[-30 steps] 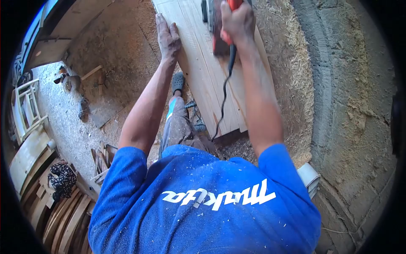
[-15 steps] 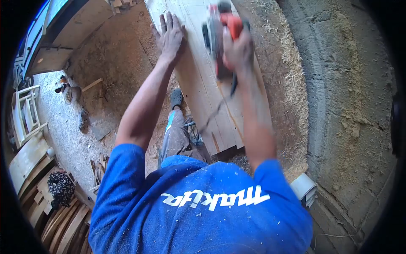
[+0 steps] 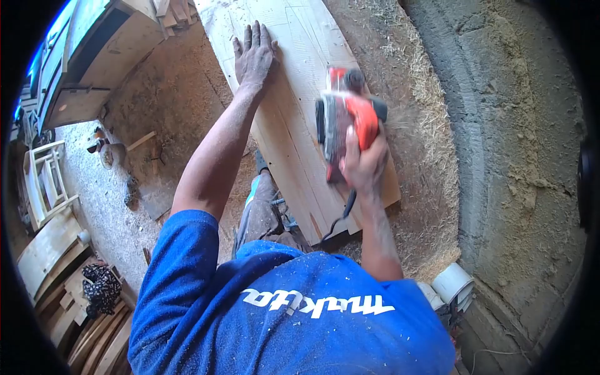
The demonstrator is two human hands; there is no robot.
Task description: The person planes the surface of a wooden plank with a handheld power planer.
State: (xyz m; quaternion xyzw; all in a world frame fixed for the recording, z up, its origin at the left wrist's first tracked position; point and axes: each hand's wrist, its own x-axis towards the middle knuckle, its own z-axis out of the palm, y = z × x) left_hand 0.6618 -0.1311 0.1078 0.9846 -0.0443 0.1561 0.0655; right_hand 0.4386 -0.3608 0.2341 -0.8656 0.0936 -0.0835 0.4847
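Observation:
A wide pale wooden board (image 3: 290, 144) runs away from me on a low work surface, with fine cracks and pencil-like lines on its face. Flat near its left edge lies my left hand (image 3: 255, 65), fingers stretched out and holding nothing. My right hand (image 3: 367, 159) wraps round the handle of a red and grey electric planer (image 3: 350, 115), which rests on the board's right side. A dark power cord (image 3: 342, 219) trails from the planer's rear towards me. The planer's underside is hidden.
Wood shavings (image 3: 431, 119) line the work surface's right side, beside a rough concrete wall (image 3: 519, 156). Curved wooden pieces (image 3: 94, 337) are stacked at lower left, below a pale wooden frame (image 3: 47, 181). A white cylindrical container (image 3: 453, 281) stands near my right elbow.
My right hand has drawn the planer back towards me and slightly right along the board. My left hand stays flat near the board's left edge, slightly shifted in view.

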